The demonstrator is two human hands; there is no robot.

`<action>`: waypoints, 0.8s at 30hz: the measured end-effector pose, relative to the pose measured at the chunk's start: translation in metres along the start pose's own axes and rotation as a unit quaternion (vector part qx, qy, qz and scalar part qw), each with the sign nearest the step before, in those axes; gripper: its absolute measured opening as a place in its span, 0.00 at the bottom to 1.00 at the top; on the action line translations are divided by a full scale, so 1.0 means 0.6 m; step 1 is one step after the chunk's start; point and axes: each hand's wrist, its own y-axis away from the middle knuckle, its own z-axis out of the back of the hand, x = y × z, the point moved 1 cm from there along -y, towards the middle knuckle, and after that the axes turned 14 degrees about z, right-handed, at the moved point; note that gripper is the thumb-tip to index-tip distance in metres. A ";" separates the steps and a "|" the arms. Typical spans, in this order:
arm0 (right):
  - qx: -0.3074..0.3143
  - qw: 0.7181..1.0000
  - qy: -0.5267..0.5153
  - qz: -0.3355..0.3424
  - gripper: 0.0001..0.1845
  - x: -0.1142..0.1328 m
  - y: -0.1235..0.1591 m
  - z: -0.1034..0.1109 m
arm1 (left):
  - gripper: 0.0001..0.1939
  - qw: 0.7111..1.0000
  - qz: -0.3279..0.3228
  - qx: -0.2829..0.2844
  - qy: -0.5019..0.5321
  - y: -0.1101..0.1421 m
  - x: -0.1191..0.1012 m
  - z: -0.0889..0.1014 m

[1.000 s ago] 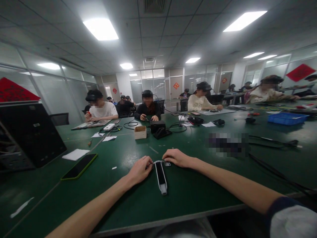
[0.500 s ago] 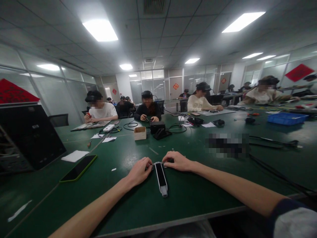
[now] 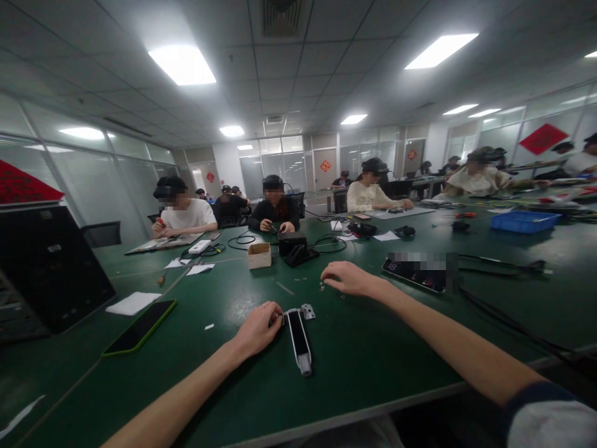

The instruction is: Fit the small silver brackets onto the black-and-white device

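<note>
A long, narrow device with a white frame and black face (image 3: 298,335) lies on the green table in front of me. A metal bracket with holes (image 3: 308,312) sticks out to the right of its far end. At the left of that end, my left hand (image 3: 261,326) is closed, thumb and fingers pinching a small metal bracket that they mostly hide. Beyond the device and to its right, my right hand (image 3: 347,278) hovers with bent fingers slightly apart, its fingertips just above a few tiny shiny parts (image 3: 321,287).
A green-edged phone (image 3: 140,326) and white paper (image 3: 133,303) lie at left by a black computer case (image 3: 53,267). Ahead stand a small open box (image 3: 259,256) and a black device (image 3: 293,246). Another phone (image 3: 413,274), cables and a blue tray (image 3: 525,221) are at right. Co-workers sit opposite.
My right hand has let go of the right-hand bracket and moved away and to the right, over the tiny parts. My left hand stays at the device's left side. The view has shifted slightly.
</note>
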 end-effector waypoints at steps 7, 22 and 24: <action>0.203 0.960 -0.095 -0.166 0.12 -0.034 0.031 0.011 | 0.08 1.000 0.002 -0.004 0.000 -0.001 0.003 -0.003; 0.064 0.988 -0.138 -0.006 0.08 0.035 -0.010 -0.043 | 0.08 1.000 0.005 -0.006 -0.003 0.000 0.000 0.000; 0.054 0.990 -0.128 0.037 0.06 0.056 -0.018 -0.048 | 0.09 1.000 0.011 -0.003 0.000 0.001 0.000 0.000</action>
